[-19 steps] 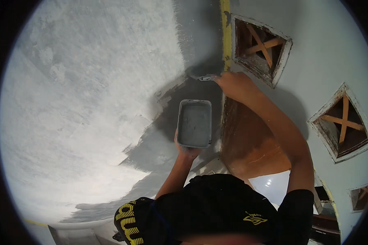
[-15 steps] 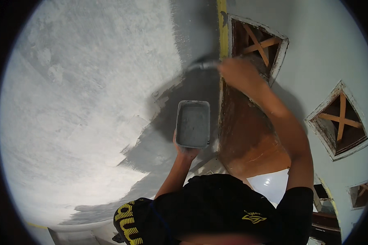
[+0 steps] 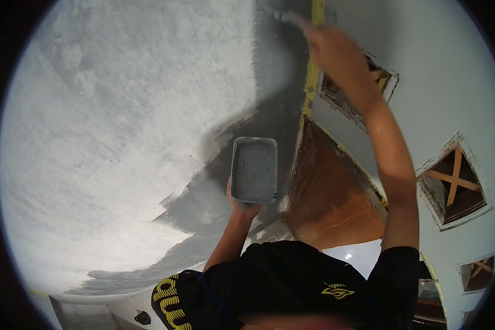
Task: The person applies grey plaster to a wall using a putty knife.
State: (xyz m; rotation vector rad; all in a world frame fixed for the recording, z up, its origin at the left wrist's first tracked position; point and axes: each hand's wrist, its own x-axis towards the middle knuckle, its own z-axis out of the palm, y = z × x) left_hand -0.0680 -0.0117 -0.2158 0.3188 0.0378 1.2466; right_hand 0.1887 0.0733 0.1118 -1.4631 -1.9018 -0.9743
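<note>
My left hand (image 3: 243,210) supports a rectangular grey tub (image 3: 254,200) from below and at its side. Grey paint coats the inside of the tub, its open top facing me. Up high, my right hand (image 3: 337,52) is closed round a paintbrush (image 3: 292,19), whose bristle end is smeared by motion. That brush is by the upper part of a dark grey painted band (image 3: 283,104) along the edge of a patchy whitish wall (image 3: 137,121). Whether the bristles touch the wall, I cannot tell.
A yellow strip (image 3: 312,77) runs down the corner beside the dark band. Below it is a brown panel (image 3: 335,192). On the pale adjoining wall (image 3: 440,99), several framed openings hold crossed slats, such as this opening (image 3: 455,180); my right forearm partly covers another.
My right hand and the brush have moved up along the dark band. The tub in my left hand has shifted slightly left in view, and the whole view has shifted a little.
</note>
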